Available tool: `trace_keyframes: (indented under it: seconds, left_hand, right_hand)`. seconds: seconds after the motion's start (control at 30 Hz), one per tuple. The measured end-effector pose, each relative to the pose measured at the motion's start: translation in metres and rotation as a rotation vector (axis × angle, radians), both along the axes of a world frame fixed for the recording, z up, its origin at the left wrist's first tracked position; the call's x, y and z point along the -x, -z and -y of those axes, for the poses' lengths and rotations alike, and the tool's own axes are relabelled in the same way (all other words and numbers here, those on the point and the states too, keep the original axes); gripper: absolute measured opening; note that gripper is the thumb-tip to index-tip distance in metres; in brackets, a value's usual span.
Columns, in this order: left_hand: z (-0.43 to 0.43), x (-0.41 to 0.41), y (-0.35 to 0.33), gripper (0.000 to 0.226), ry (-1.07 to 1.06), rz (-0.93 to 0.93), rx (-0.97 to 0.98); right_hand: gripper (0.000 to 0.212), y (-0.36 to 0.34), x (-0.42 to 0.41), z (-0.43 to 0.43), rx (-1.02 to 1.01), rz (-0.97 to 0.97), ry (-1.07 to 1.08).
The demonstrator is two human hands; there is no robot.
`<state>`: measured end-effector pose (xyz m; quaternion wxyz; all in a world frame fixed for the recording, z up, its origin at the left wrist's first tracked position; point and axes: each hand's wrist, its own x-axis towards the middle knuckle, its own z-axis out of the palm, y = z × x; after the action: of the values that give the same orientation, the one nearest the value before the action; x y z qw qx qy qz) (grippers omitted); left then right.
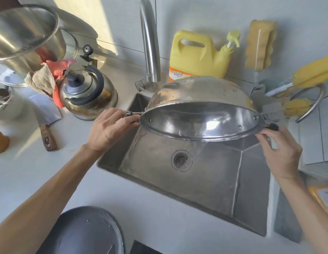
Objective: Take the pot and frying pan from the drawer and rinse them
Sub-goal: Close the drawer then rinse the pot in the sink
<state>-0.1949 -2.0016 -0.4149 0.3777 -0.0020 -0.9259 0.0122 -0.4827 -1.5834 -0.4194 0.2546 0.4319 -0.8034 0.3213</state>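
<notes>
A round steel pot [199, 92] with two side handles is held tilted over the steel sink [205, 176], its opening facing me, and water runs off its lower rim into the basin. My left hand [112, 129] grips the pot's left handle. My right hand [280, 153] holds its right, black handle. A dark round frying pan [84, 233] lies on the white counter at the bottom, in front of the sink's left corner. The tall steel tap [149, 43] rises behind the pot.
A steel kettle [88, 94] stands left of the sink beside crumpled cloths [48, 77]. A cleaver [46, 116] lies on the counter. Large steel pots [26, 37] fill the top left. A yellow detergent jug [198, 54], sponge [260, 43] and brush rack [309, 92] line the back right.
</notes>
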Motion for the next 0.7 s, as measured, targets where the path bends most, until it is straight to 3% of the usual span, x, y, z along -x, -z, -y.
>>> trace_keyframes:
  seconds: [0.17, 0.33, 0.47, 0.53, 0.63, 0.7]
  left_hand:
    - [-0.014, -0.004, -0.009, 0.036, -0.008, -0.049, 0.065]
    - [-0.026, -0.002, -0.024, 0.029, -0.032, -0.007, -0.030]
    - [-0.041, -0.005, -0.043, 0.031, 0.036, 0.168, -0.200]
    - [-0.049, -0.008, -0.053, 0.038, 0.028, 0.290, -0.378]
    - [-0.066, -0.013, -0.058, 0.047, -0.010, 0.387, -0.584]
    - [-0.079, -0.013, -0.059, 0.048, -0.029, 0.417, -0.683]
  right_hand:
    - [0.009, -0.008, -0.009, -0.013, 0.043, -0.082, 0.032]
    - [0.004, -0.012, -0.007, -0.022, 0.055, -0.102, 0.015]
    - [0.014, -0.018, -0.001, -0.032, 0.052, 0.152, -0.007]
    - [0.017, -0.032, 0.002, -0.035, 0.045, 0.300, -0.033]
    - [0.046, -0.056, 0.005, -0.043, 0.014, 0.605, -0.044]
    - [0.050, -0.058, 0.009, -0.049, 0.003, 0.770, -0.043]
